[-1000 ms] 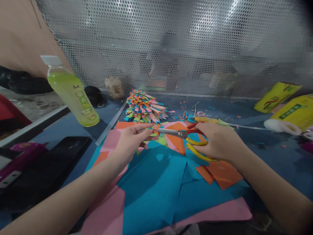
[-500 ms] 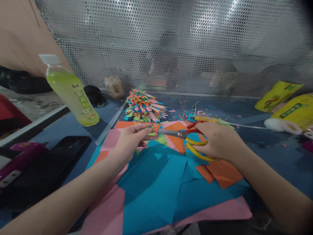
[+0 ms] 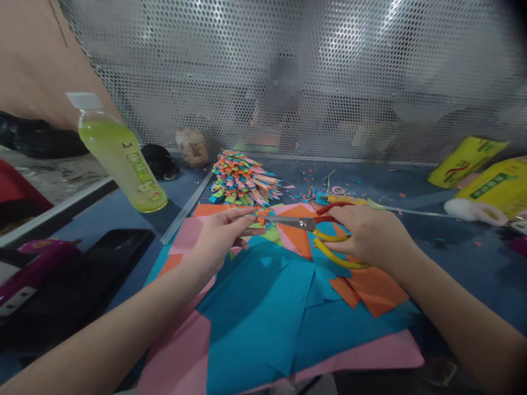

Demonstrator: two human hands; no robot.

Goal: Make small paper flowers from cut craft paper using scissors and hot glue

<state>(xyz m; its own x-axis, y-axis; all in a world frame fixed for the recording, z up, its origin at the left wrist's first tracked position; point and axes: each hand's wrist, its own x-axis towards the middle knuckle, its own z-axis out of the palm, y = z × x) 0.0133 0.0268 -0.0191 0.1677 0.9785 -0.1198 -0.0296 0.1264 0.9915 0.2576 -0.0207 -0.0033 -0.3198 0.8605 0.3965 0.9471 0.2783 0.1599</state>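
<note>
My left hand (image 3: 218, 236) pinches a small piece of coloured paper (image 3: 262, 215) between thumb and fingers, held just above the table. My right hand (image 3: 368, 233) grips scissors (image 3: 313, 225) with yellow and red handles, the blades pointing left and meeting the small paper at my left fingertips. Both hands hover over overlapping blue (image 3: 263, 312), pink and orange paper sheets. Behind them sits a pile of cut multicoloured paper strips (image 3: 242, 181).
A green drink bottle (image 3: 121, 156) stands at the left, a black tablet (image 3: 102, 258) in front of it. Yellow packets (image 3: 481, 170) and a white wad lie at the right. A perforated metal screen (image 3: 288, 77) closes the back.
The scissors have tilted slightly and the blades sit a little higher at the paper. Both hands stay almost in place.
</note>
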